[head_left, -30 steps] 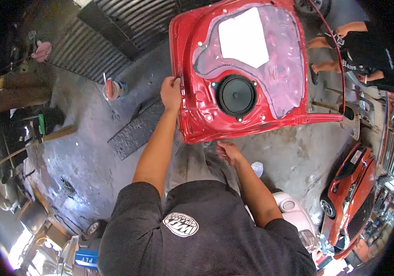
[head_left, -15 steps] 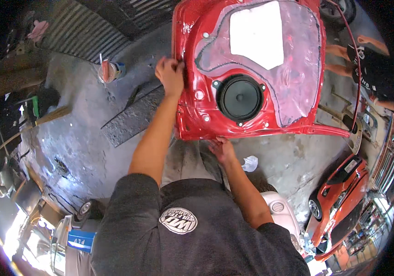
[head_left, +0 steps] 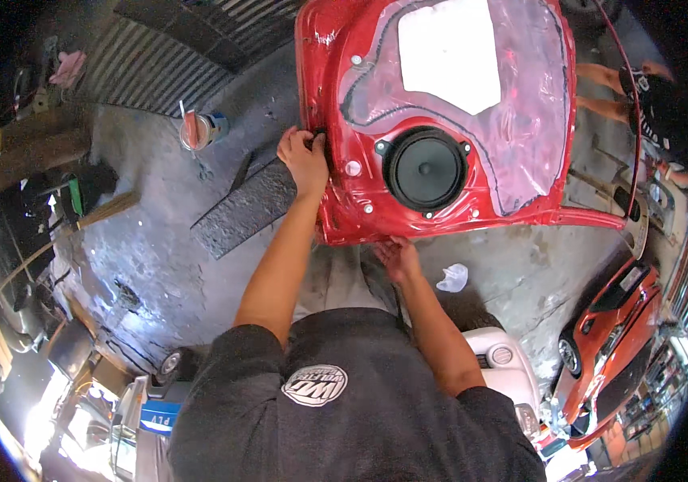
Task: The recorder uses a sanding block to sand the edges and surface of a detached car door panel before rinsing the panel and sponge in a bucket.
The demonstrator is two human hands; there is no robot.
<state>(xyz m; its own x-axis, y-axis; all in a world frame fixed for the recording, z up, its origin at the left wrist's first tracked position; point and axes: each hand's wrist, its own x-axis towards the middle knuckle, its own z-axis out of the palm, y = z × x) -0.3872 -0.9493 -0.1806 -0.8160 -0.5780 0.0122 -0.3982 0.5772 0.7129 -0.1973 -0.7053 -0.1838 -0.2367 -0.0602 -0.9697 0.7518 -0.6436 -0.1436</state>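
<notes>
A red car door panel stands before me. It carries a round black speaker, a clear plastic sheet edged with dark sealant and a white patch. My left hand is closed around the door's left edge, its fingers curled over the rim and thumb toward the door's face. Below, my right hand grips the bottom edge near the lower left corner; some fingertips are hidden beneath it.
Another person's arms reach toward the door's right side. A can with a brush and a dark flat board lie on the floor to the left. Crumpled white plastic lies at right, near a red car and a pale bumper-like part.
The door has tilted slightly, its lower left corner shifting right in view. My left hand sits a little lower along the left edge. My right hand stays at the bottom edge.
</notes>
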